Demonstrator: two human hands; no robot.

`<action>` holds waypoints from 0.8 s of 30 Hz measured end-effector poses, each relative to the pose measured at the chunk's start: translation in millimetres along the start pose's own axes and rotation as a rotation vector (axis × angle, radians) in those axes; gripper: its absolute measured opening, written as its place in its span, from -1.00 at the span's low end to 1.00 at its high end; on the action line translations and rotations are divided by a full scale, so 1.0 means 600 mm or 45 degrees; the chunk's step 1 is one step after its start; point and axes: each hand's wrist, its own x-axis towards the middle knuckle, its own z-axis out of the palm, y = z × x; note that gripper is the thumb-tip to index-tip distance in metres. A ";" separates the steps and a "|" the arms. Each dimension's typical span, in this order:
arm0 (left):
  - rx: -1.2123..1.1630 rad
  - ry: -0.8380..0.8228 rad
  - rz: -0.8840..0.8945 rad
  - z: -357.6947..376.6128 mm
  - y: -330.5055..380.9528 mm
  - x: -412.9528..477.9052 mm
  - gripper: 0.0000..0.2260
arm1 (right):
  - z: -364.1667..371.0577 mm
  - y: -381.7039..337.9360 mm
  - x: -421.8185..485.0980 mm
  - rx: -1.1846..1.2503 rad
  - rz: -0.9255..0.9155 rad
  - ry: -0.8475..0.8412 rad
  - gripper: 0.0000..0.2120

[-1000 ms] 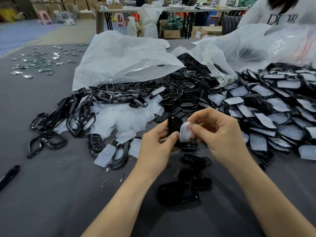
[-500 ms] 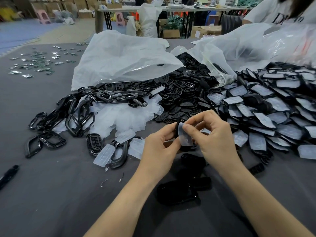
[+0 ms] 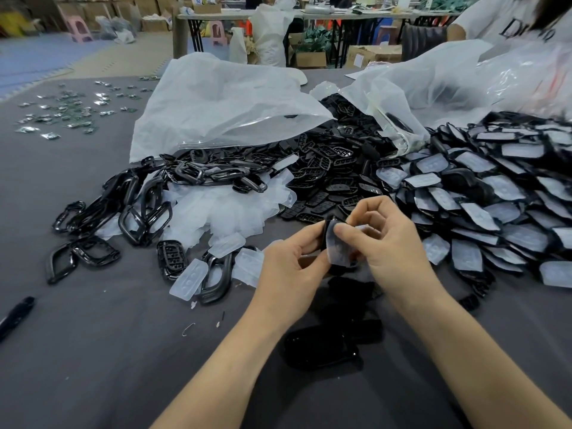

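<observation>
The fingers of the right hand pinch a clear pad against a black shell, which the left hand grips with curled fingers. Just below the fingers a glossy case lies on the table. Beyond the fingers lie black frames and a plastic bag.

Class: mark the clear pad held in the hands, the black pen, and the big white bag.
clear pad (image 3: 339, 249): head view, its flat middle.
black pen (image 3: 17, 315): head view, mid-barrel.
white bag (image 3: 223, 106): head view, its top face.
</observation>
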 end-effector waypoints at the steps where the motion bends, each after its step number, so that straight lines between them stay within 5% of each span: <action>1: 0.010 -0.013 0.000 0.000 0.000 -0.001 -0.74 | -0.003 0.000 0.001 0.058 0.050 -0.035 -0.78; 11: 0.061 -0.149 -0.068 -0.005 -0.001 0.000 -0.70 | -0.019 -0.002 0.010 -0.063 0.154 -0.197 -0.85; 16: -0.254 -0.104 -0.249 -0.009 0.002 0.003 -0.69 | -0.012 0.000 0.011 -0.225 0.025 -0.176 -0.82; 24: 0.027 -0.078 -0.155 -0.006 0.007 0.002 -0.66 | -0.014 -0.002 0.009 -0.214 -0.016 -0.167 -0.87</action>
